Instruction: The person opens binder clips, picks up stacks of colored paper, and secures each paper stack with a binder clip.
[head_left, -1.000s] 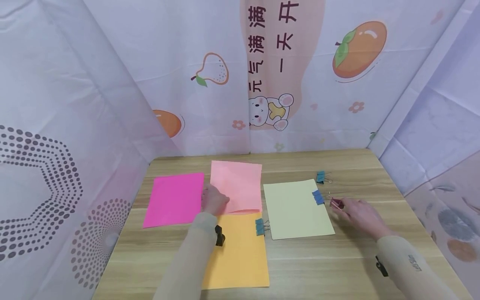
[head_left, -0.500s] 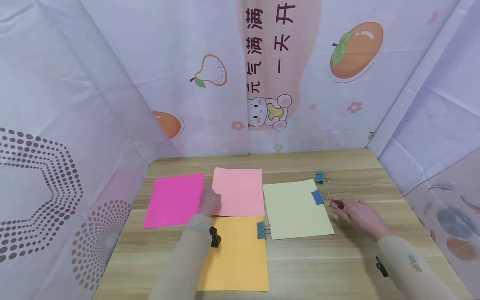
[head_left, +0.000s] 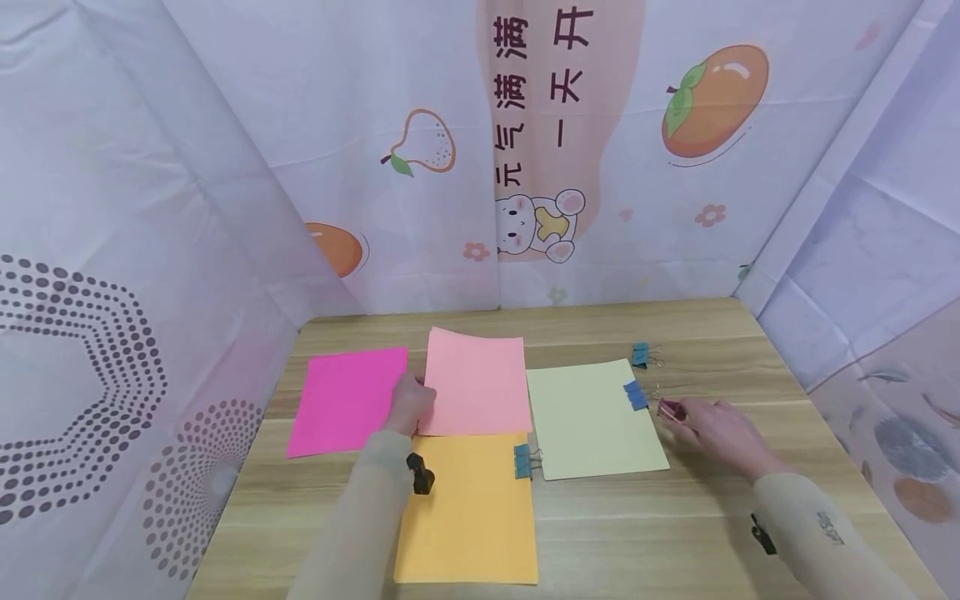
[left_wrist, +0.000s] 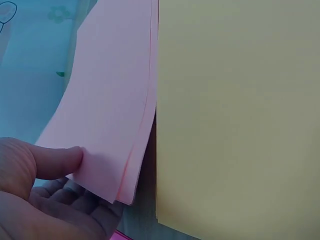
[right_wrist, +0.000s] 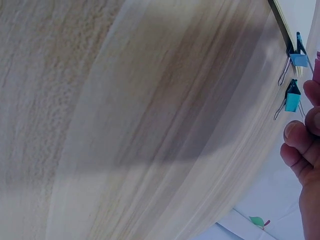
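Here, the left hand [head_left: 411,404] pinches the left edge of the pink paper [head_left: 478,385], thumb on top and the other fingers underneath, as the left wrist view shows. At least two layers show along the pink paper's near edge, and its held side bends up. It sits in the middle of the tabletop [head_left: 622,542], between the magenta paper [head_left: 341,408] on the left and the pale green paper [head_left: 596,425] on the right, its near edge meeting the far edge of the orange paper [head_left: 468,517].

The right hand [head_left: 726,433] pinches a red clip [head_left: 671,410] at its fingertips, just right of the green paper. Close to it, a blue clip [head_left: 636,395] grips the green paper's right edge, wire handles pointing right. Farther back a loose teal clip [head_left: 641,355] stands on the tabletop. Another teal clip [head_left: 522,461] bites the orange paper's right edge near the far corner, its handles reaching toward the green paper. Behind everything hangs a printed curtain [head_left: 337,83] with fruit, flowers and Chinese characters.
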